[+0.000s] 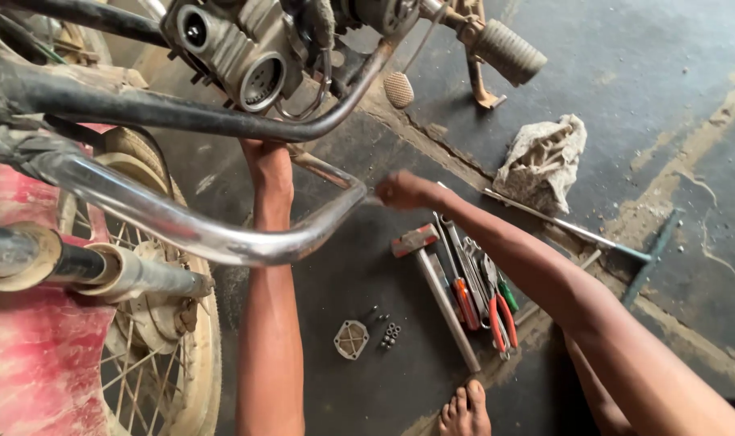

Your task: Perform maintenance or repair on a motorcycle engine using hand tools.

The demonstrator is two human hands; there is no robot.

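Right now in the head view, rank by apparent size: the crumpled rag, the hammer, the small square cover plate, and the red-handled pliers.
1. Hammer, longest on the floor.
2. Crumpled rag, shorter but bulkier; its rank against the hammer is unsure.
3. Red-handled pliers.
4. Square cover plate, smallest.

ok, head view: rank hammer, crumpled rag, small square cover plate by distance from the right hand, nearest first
From the right hand:
1. Hammer: just below the hand, its head nearest, handle running toward the foot.
2. Crumpled rag: off to the hand's right, on the dark floor.
3. Small square cover plate: lowest, on the floor between the two forearms, beside some small nuts.
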